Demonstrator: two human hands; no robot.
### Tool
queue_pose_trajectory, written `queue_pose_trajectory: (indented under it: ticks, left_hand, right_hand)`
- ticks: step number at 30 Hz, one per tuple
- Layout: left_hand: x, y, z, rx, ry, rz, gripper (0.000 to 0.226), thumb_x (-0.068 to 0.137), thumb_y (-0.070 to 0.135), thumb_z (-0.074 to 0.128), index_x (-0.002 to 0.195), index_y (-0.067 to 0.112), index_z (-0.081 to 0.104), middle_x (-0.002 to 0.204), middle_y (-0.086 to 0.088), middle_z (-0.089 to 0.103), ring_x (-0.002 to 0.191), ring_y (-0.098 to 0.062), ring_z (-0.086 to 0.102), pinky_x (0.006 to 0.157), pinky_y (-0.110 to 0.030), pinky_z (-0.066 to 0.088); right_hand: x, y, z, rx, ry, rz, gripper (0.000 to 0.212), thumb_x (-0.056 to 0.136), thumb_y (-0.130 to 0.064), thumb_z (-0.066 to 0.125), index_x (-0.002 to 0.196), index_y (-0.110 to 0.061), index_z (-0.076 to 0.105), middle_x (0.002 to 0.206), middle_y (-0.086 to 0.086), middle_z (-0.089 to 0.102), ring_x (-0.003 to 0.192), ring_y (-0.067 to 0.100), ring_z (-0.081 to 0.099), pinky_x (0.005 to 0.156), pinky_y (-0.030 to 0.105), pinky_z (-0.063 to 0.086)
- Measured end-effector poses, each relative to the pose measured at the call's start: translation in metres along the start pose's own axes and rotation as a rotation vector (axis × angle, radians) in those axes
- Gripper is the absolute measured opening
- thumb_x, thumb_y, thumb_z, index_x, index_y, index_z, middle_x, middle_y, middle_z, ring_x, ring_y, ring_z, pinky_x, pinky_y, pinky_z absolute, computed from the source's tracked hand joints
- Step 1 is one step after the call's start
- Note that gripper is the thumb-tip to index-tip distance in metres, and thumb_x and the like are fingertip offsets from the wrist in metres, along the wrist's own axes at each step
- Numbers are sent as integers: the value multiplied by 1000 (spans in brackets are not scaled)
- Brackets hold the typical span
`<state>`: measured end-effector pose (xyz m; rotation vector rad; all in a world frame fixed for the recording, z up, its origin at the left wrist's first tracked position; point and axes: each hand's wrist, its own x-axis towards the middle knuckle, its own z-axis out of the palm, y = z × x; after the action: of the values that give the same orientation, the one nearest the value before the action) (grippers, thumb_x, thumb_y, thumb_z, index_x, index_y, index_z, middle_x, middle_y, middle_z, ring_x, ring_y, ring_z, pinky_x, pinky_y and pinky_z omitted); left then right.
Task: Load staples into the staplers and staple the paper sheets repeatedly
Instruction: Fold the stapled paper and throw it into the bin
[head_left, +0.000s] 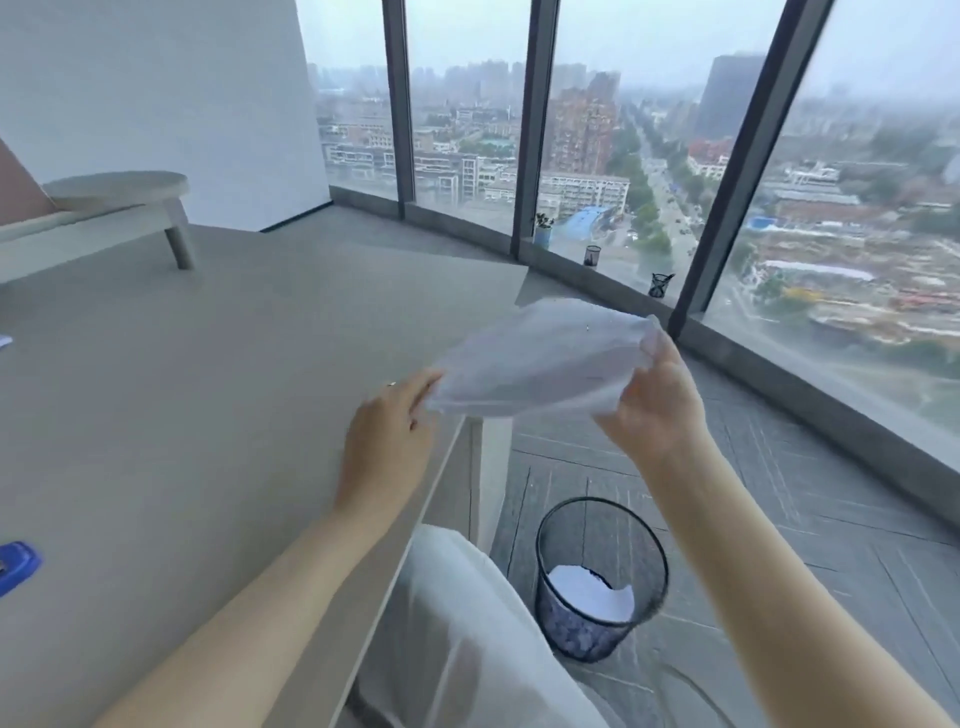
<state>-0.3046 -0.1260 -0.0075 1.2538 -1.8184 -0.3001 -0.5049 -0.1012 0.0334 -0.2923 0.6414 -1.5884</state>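
Observation:
A bent, blurred stack of white paper sheets (545, 358) hangs in the air past the right edge of the grey table (208, 389). My right hand (657, 395) grips the stack's right end. My left hand (389, 441) pinches its left corner above the table edge. A small dark mark, perhaps a staple, shows near the top of the sheets. One blue stapler (15, 566) lies at the table's far left edge, cut off by the frame.
A dark mesh waste bin (597, 577) with white paper inside stands on the floor below the sheets. A low white stool (119, 208) sits on the table's far left. Two pen cups (661, 285) and a small plant (543, 228) line the window sill.

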Motion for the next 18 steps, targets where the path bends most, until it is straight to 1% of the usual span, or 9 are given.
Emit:
queue_pose_trajectory:
  ticks: [1, 2, 3, 5, 7, 10, 12, 15, 18]
  left_hand:
    - [8, 11, 3, -80, -10, -82, 22, 87, 10, 44, 90, 3, 65, 73, -12, 66, 67, -28, 58, 57, -24, 37]
    - [17, 21, 7, -157, -45, -158, 21, 90, 16, 49, 74, 5, 57, 58, -7, 54, 56, -25, 48, 49, -22, 31]
    - [26, 30, 12, -247, -105, -230, 22, 89, 20, 52, 68, 13, 50, 56, -5, 47, 54, -22, 41, 46, -23, 28]
    - [42, 45, 25, -448, -266, -394, 19, 86, 22, 58, 70, 12, 60, 64, -5, 52, 58, -20, 47, 50, -25, 34]
    - [55, 51, 45, -612, -380, -520, 8, 85, 18, 61, 81, 12, 65, 73, -1, 61, 64, -16, 57, 60, -25, 45]
    - [65, 53, 83, -741, -496, -642, 25, 83, 11, 63, 108, 6, 62, 88, -4, 64, 76, -18, 61, 75, -28, 51]
    - [68, 49, 110, -737, -581, -700, 30, 84, 10, 63, 114, 4, 58, 98, -9, 65, 82, -22, 62, 77, -31, 52]
    - [70, 31, 154, -692, -661, -808, 35, 85, 11, 62, 118, 2, 57, 114, -15, 64, 96, -30, 63, 84, -38, 52]
    - [68, 9, 194, -665, -773, -908, 35, 87, 17, 59, 119, 4, 57, 99, -11, 69, 78, -23, 66, 62, -29, 57]
  right_hand:
    - [2, -9, -9, 28, -1, -54, 55, 73, -41, 65, 118, -12, 50, 120, 8, 58, 114, 20, 55, 106, 39, 38]
    - [6, -17, -19, 34, -2, -98, 74, 75, -53, 58, 135, -15, 38, 138, 8, 46, 130, 23, 42, 111, 47, 29]
    - [8, -24, -27, -39, 26, -152, 82, 79, -61, 49, 143, -16, 26, 149, 6, 33, 138, 24, 30, 113, 52, 21]
    - [12, -35, -45, -229, 75, -198, 82, 83, -68, 33, 147, -22, 11, 157, 5, 13, 144, 24, 14, 115, 55, 10]
    - [21, -42, -69, -378, 118, -198, 78, 84, -71, 22, 148, -28, 6, 158, 3, 8, 144, 24, 12, 114, 56, 9]
    - [36, -49, -107, -520, 67, -93, 76, 82, -73, 16, 144, -29, 26, 148, 2, 39, 133, 23, 40, 107, 52, 31]
    - [44, -53, -129, -627, 97, 6, 70, 81, -67, 37, 134, -22, 45, 131, 3, 58, 118, 21, 56, 99, 45, 44]
    - [57, -60, -162, -751, 303, 69, 50, 85, -35, 64, 123, -4, 55, 117, 13, 66, 101, 30, 65, 94, 48, 49]
    - [72, -63, -197, -763, 465, 106, 30, 85, -20, 66, 107, -1, 62, 106, 16, 68, 87, 30, 66, 83, 46, 53]
